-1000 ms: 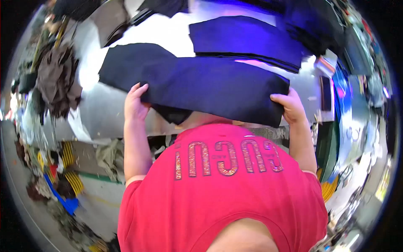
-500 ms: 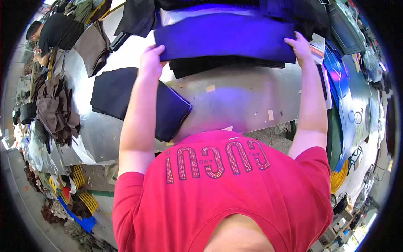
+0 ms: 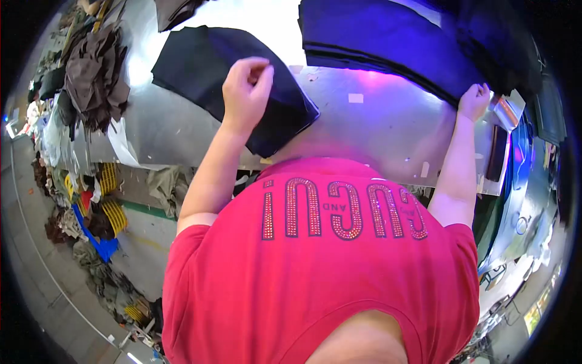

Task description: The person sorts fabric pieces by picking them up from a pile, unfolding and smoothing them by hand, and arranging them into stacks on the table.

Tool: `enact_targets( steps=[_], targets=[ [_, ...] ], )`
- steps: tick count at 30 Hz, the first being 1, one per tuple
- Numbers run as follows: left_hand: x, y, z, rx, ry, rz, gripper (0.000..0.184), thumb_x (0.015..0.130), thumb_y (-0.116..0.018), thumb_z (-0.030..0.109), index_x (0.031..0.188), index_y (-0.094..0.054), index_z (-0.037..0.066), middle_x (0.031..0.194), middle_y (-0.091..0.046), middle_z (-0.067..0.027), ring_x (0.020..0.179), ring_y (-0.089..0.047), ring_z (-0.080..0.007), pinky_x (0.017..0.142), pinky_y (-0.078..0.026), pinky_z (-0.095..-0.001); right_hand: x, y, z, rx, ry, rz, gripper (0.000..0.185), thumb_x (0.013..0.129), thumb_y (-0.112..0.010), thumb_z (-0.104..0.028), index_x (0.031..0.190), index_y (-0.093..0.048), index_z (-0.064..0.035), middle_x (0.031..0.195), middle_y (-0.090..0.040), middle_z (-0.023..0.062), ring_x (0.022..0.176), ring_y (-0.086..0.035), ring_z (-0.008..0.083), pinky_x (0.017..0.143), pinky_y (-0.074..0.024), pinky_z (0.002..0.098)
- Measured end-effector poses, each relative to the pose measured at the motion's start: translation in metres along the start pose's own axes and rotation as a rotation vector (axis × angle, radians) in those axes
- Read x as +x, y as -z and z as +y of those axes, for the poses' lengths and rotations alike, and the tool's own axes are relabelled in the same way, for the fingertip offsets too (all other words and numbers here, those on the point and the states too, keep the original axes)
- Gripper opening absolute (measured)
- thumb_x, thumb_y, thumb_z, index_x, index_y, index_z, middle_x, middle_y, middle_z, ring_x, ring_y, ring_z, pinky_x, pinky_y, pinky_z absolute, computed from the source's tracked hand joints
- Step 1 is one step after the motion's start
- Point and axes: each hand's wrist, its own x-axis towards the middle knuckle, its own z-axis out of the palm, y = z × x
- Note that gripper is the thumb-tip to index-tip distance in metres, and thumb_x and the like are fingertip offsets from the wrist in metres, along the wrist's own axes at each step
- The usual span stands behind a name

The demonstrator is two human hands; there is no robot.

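A long stack of dark fabric pieces [image 3: 376, 37] lies on the metal table, tinted blue by the light. My right hand [image 3: 474, 102] is closed at its near right corner, fingers pinched on the fabric edge. My left hand [image 3: 248, 91] is over a second stack of dark fabric pieces [image 3: 197, 70], which lies at an angle to the left. Its fingers are curled toward the thumb, with no cloth visible in them. Whether this hand touches the stack below cannot be made out.
The metal table [image 3: 376, 130] carries small paper scraps. Crumpled brown fabric [image 3: 97, 73] hangs at its left edge. More brown cloth [image 3: 176, 12] lies at the back. A dark narrow object [image 3: 498, 153] is near the right edge. Yellow crates [image 3: 112, 215] and cloth heaps are on the floor at left.
Both hands held a dark fabric piece stretched between them; it now lies on the long stack. My left hand has let go and is above the left stack. The view has shifted.
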Motion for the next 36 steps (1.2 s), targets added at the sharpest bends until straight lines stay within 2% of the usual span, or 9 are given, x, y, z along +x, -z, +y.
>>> enact_targets(
  steps=[1, 3, 8, 16, 20, 23, 28, 31, 36],
  targets=[
    [-0.016, 0.003, 0.001, -0.004, 0.01, 0.002, 0.034, 0.072, -0.067, 0.013, 0.102, -0.055, 0.003, 0.093, -0.054, -0.0097, 0.076, -0.054, -0.0201, 0.067, -0.045, -0.0288, 0.002, 0.0, 0.006, 0.059, -0.026, 0.054, 0.04, 0.077, -0.051, -0.019, 0.108, -0.051, 0.0058, 0.094, -0.059, 0.0184, 0.088, -0.057, 0.0292, 0.081, -0.0439, 0.0338],
    [-0.043, 0.006, 0.003, 0.395, -0.455, 0.055, 0.039, 0.065, -0.07, 0.015, 0.1, -0.056, 0.006, 0.095, -0.053, -0.0095, 0.09, -0.05, -0.0252, 0.078, -0.04, -0.0341, 0.003, 0.001, 0.013, 0.176, -0.079, 0.163, 0.039, 0.076, -0.052, -0.017, 0.106, -0.051, 0.0075, 0.094, -0.059, 0.0173, 0.087, -0.057, 0.0265, 0.079, -0.0446, 0.032],
    [-0.078, -0.006, 0.004, 0.465, -0.292, 0.027, 0.04, 0.062, -0.071, 0.019, 0.099, -0.057, 0.008, 0.099, -0.052, -0.0089, 0.098, -0.045, -0.0287, 0.083, -0.037, -0.0359, -0.015, 0.017, -0.043, 0.182, -0.078, 0.289, 0.032, 0.076, -0.052, -0.01, 0.101, -0.052, 0.0095, 0.096, -0.057, 0.0167, 0.09, -0.056, 0.0247, 0.081, -0.0428, 0.0302],
    [-0.064, -0.001, -0.007, 0.624, -0.319, -0.225, 0.032, 0.069, -0.067, 0.019, 0.097, -0.061, 0.006, 0.088, -0.057, -0.0071, 0.083, -0.054, -0.0211, 0.076, -0.042, -0.0295, -0.064, 0.022, -0.079, 0.331, -0.034, 0.207, 0.032, 0.077, -0.051, -0.005, 0.106, -0.049, 0.0073, 0.1, -0.056, 0.0136, 0.089, -0.056, 0.0209, 0.078, -0.0438, 0.0282],
    [-0.053, 0.01, -0.025, 0.062, 0.075, -0.119, 0.023, 0.075, -0.064, 0.017, 0.093, -0.062, 0.003, 0.082, -0.061, -0.0042, 0.075, -0.056, -0.0127, 0.067, -0.044, -0.0242, -0.103, 0.027, -0.128, 0.541, -0.01, 0.075, 0.03, 0.079, -0.049, -0.003, 0.108, -0.048, 0.0057, 0.1, -0.055, 0.0128, 0.086, -0.055, 0.0183, 0.076, -0.0443, 0.027],
    [-0.038, 0.026, -0.029, -0.317, 0.423, -0.232, 0.017, 0.08, -0.06, 0.014, 0.09, -0.062, 0.0, 0.08, -0.062, -0.0025, 0.072, -0.056, -0.0084, 0.065, -0.043, -0.0213, -0.132, 0.027, -0.162, 0.721, -0.067, -0.421, 0.026, 0.082, -0.049, -0.002, 0.108, -0.05, 0.001, 0.1, -0.056, 0.0101, 0.081, -0.055, 0.0139, 0.073, -0.0442, 0.0241],
    [-0.023, 0.032, -0.029, -0.446, 0.57, -0.275, 0.016, 0.081, -0.059, 0.013, 0.091, -0.061, 0.0, 0.083, -0.061, -0.002, 0.074, -0.057, -0.0086, 0.068, -0.044, -0.021, -0.187, 0.023, -0.237, 0.781, -0.199, -1.142, 0.021, 0.085, -0.048, -0.006, 0.105, -0.054, -0.0009, 0.092, -0.059, 0.0063, 0.076, -0.056, 0.011, 0.068, -0.0455, 0.0237],
    [-0.017, 0.04, -0.032, -0.608, 0.712, -0.32, 0.019, 0.08, -0.062, 0.014, 0.093, -0.061, 0.0, 0.083, -0.063, -0.0051, 0.07, -0.059, -0.0113, 0.066, -0.048, -0.0239, -0.214, 0.018, -0.274, 0.818, -0.015, -1.216, 0.022, 0.086, -0.05, -0.011, 0.105, -0.054, -0.0014, 0.09, -0.06, 0.0061, 0.074, -0.056, 0.0109, 0.067, -0.0456, 0.023],
    [-0.013, 0.049, -0.048, -0.775, 0.774, -0.365, 0.019, 0.079, -0.063, 0.013, 0.093, -0.06, 0.001, 0.083, -0.062, -0.0058, 0.073, -0.059, -0.0118, 0.066, -0.049, -0.0246, -0.23, 0.013, -0.317, 0.728, -0.35, -1.569, 0.025, 0.085, -0.056, -0.023, 0.098, -0.055, -0.0022, 0.084, -0.059, 0.005, 0.065, -0.057, 0.0095, 0.059, -0.0465, 0.0216]
  ],
)
